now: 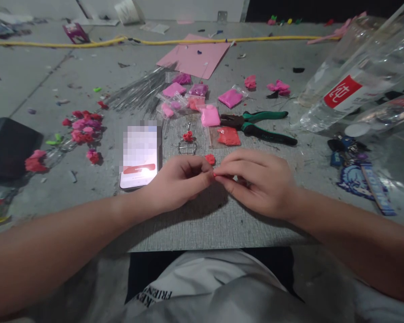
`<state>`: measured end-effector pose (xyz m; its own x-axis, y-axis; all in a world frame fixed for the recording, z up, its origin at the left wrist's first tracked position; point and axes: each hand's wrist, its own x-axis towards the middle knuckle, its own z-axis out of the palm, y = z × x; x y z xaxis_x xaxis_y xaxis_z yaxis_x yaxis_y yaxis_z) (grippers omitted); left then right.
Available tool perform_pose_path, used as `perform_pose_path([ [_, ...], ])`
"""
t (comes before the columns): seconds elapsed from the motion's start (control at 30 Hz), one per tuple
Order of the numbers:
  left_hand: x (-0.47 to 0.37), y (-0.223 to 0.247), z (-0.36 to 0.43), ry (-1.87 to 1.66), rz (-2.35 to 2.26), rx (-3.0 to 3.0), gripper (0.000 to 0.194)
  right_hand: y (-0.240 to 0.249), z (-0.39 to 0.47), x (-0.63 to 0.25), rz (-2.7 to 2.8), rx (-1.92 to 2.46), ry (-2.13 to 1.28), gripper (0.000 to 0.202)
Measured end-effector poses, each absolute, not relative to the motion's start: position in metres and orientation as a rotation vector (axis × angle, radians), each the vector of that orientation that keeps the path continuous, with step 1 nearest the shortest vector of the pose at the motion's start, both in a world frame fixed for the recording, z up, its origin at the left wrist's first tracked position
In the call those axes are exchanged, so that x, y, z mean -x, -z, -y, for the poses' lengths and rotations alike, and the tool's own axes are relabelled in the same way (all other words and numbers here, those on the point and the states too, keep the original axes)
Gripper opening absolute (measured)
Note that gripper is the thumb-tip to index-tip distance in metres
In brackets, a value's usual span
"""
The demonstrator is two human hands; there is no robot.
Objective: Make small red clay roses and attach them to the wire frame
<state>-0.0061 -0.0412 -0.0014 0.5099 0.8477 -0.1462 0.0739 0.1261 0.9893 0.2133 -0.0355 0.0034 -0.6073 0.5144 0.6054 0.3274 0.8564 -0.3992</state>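
My left hand (185,181) and my right hand (256,181) meet at the fingertips over the grey table (195,233). Between their pinched fingers is a tiny red clay piece (214,174), mostly covered. Just beyond it lies a small red clay lump (210,159). A red flower on a wire (187,136) rests in a small metal frame further back. To its right is an opened bag of red clay (228,136). The phone (139,157), its screen lit, is beside my left hand.
Green-handled pliers (256,125) lie behind my right hand, near bagged pink clay (210,115). Clay flowers (84,125) and wires (141,87) are at the left. Plastic bottles (360,85) and a keychain (357,179) are at the right. A yellow cable (256,39) crosses the back.
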Motion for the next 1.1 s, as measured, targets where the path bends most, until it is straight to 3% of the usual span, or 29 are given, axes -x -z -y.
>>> perform_pose_path([
  [0.63,0.0042,-0.0042,0.041,-0.627,-0.949,-1.497,0.006,-0.0077,0.0315,-0.2123,2.214,0.569,-0.702,0.007],
  [0.97,0.0039,-0.0051,0.0429,-0.657,-0.982,-1.652,0.018,-0.0126,0.0352,-0.2068,2.035,0.951,-1.141,0.008],
  [1.1,0.0026,-0.0061,0.0448,-0.714,-1.003,-1.586,0.021,-0.0096,0.0331,-0.2064,1.997,0.898,-1.176,0.008],
])
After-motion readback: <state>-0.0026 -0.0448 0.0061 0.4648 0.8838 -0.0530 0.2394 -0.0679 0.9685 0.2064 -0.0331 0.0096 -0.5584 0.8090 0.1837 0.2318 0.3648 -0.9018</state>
